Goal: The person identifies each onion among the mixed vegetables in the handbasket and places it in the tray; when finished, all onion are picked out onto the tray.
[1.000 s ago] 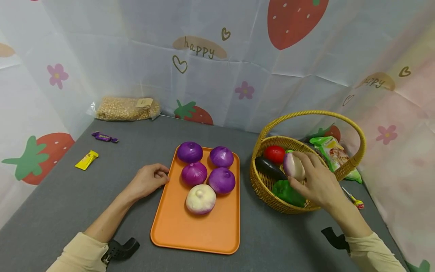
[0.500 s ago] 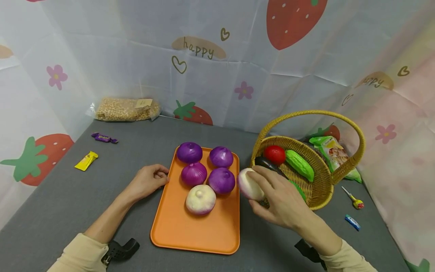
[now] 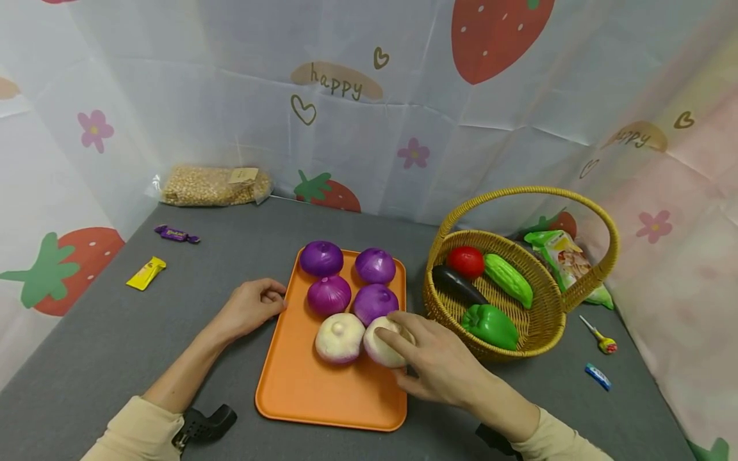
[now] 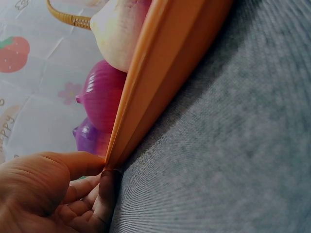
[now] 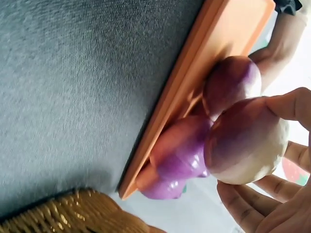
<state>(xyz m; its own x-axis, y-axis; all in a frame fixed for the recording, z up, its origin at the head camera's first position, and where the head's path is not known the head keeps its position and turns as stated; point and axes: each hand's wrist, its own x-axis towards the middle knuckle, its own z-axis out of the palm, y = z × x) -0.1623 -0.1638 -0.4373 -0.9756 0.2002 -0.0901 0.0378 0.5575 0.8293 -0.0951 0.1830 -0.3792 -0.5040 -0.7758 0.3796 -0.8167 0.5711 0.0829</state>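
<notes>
My right hand (image 3: 441,362) grips a white-and-purple turnip (image 5: 248,141) over the right side of an orange tray (image 3: 328,403). Fingers and thumb curve around it in the right wrist view. Beside it on the tray sits another such turnip (image 3: 340,338). Several purple onions (image 3: 329,295) fill the tray's far half. At the tray's left edge, my left hand (image 3: 254,308) pinches the rim between thumb and fingers, as the left wrist view shows (image 4: 63,189). Whether the held turnip touches the tray is hard to tell.
Right of the tray stands a wicker basket (image 3: 548,320) with a tomato (image 3: 466,262), an eggplant (image 3: 458,285), a green gourd (image 3: 508,280) and a green pepper (image 3: 490,326). Wrapped sweets lie at both sides. A bag of kernels (image 3: 213,185) rests at the back left.
My right hand has lifted the turnip out of the basket and carried it left to over the tray, next to the other turnip. The left hand has stayed at the tray's edge.
</notes>
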